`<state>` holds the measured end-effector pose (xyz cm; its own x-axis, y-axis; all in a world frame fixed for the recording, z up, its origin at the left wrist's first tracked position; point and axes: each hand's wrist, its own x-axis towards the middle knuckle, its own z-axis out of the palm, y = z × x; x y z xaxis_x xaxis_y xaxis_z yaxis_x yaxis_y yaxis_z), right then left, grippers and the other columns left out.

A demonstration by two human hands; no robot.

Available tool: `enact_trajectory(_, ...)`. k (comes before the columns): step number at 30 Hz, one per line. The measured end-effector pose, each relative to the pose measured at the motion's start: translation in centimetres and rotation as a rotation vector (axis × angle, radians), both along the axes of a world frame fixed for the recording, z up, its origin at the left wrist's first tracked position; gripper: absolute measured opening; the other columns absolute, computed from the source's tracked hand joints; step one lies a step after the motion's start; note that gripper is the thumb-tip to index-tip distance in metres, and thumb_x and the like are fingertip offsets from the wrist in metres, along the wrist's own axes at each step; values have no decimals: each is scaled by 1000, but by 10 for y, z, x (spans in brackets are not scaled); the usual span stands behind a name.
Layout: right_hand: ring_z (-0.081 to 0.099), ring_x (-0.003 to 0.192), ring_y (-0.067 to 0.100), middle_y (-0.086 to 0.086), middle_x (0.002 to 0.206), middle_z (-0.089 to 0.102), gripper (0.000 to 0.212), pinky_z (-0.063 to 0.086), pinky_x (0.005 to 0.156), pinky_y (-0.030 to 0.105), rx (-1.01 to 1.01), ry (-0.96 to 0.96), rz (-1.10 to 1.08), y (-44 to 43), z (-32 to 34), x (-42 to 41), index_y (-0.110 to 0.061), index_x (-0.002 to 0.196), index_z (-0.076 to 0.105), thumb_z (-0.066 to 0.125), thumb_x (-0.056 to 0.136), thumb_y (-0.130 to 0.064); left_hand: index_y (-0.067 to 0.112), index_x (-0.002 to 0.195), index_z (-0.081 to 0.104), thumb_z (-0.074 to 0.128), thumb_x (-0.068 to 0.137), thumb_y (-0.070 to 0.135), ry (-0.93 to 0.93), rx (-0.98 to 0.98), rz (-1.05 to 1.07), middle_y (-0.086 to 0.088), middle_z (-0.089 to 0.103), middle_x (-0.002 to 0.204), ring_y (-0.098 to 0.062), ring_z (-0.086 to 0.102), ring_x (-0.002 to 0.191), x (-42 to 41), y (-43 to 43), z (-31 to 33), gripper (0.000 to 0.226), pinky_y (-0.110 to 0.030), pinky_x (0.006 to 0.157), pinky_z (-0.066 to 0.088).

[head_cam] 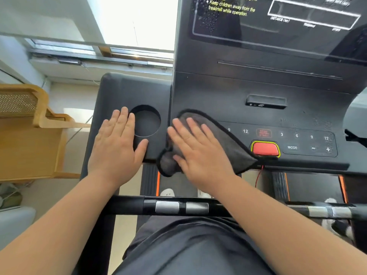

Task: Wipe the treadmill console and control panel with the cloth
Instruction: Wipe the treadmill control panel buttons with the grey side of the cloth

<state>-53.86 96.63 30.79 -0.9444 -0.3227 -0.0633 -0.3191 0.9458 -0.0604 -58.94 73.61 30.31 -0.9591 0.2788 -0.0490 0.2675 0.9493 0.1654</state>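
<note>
The black treadmill console [258, 90] fills the upper right, with a dark display [288, 20] above. Its control panel [297, 141] shows number keys, a MODE key and a red stop button [265, 148]. A grey cloth [224, 139] with a black hem lies over the panel's left end and hangs off the front edge. My right hand [198, 153] presses flat on the cloth, fingers spread. My left hand [117, 141] rests flat on the console's left wing beside a round cup holder [148, 121], holding nothing.
A black handlebar [178, 207] with silver sensor plates crosses in front of my body. A red cord [259, 176] hangs below the stop button. A wooden chair [29, 126] stands at the left, under a bright window [135, 22]. The belt lies below.
</note>
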Motion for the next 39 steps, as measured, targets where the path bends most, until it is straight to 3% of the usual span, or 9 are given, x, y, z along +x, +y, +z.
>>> enact_trajectory(4, 10, 158, 35, 16, 171, 12, 82, 15, 127, 55, 59, -44, -355, 72, 7, 6, -12, 162, 21, 27, 99, -62, 6, 157, 27, 26, 97, 54, 0, 14, 2, -14, 21, 167, -29, 16, 156, 0, 0, 0, 77, -46, 126, 12)
enact_trajectory(8, 2, 157, 42, 20, 171, 1, 97, 9, 126, 59, 81, -65, -540, 60, 14, -18, -8, 163, 10, 20, 94, -74, 6, 158, 25, 25, 97, 54, -6, 12, 3, -13, 20, 167, -29, 15, 156, 0, 0, -1, 77, -45, 126, 11)
enact_trajectory(13, -1, 159, 35, 12, 173, 0, 84, 5, 127, 57, 52, -47, -227, -12, 10, -30, -13, 164, 10, 23, 98, -64, 7, 158, 24, 25, 98, 54, -5, 10, 2, -13, 19, 167, -28, 14, 156, 0, 0, 0, 76, -44, 127, 10)
enact_trajectory(17, 15, 158, 28, 0, 172, 17, 65, 16, 127, 53, 56, -41, 52, 1, 3, 4, -27, 163, 22, 31, 102, -49, 6, 158, 25, 27, 97, 54, -6, 3, 1, -14, 21, 167, -29, 16, 156, 0, 1, 0, 77, -46, 126, 13)
enact_trajectory(22, 9, 159, 33, 10, 173, 10, 76, 13, 127, 54, 62, -79, -282, 75, 9, 12, -22, 163, 20, 28, 98, -61, 7, 158, 24, 24, 97, 55, -14, 7, 6, -13, 19, 167, -28, 14, 156, 0, -1, 1, 78, -45, 126, 12)
enact_trajectory(26, -4, 158, 37, 19, 172, -5, 91, 4, 127, 55, 44, -63, -460, 56, 16, -28, -11, 164, 6, 18, 96, -70, 6, 158, 24, 21, 96, 55, -17, -6, -4, -14, 18, 167, -29, 14, 156, 0, 0, 1, 79, -45, 126, 11)
enact_trajectory(31, -14, 158, 33, 14, 171, -15, 86, -5, 128, 52, 23, -75, -190, -20, 17, -65, -12, 164, 1, 28, 100, -63, 6, 158, 22, 24, 97, 52, -21, -4, -8, -14, 17, 168, -28, 12, 156, 1, -1, 1, 77, -43, 127, 9)
enact_trajectory(35, -2, 160, 26, 5, 174, -1, 75, 7, 128, 52, 31, -85, 48, -13, 13, -31, -16, 165, 10, 26, 103, -55, 6, 158, 25, 26, 97, 53, -10, 10, -5, -14, 19, 167, -28, 15, 156, 0, 0, 1, 77, -43, 126, 10)
enact_trajectory(39, 3, 160, 27, 7, 173, 5, 88, 10, 128, 52, 97, -88, -108, 45, 6, 20, -16, 164, 15, 33, 96, -69, 7, 157, 27, 30, 96, 54, -14, 46, 11, -12, 20, 167, -27, 16, 156, 1, 0, 1, 77, -43, 126, 10)
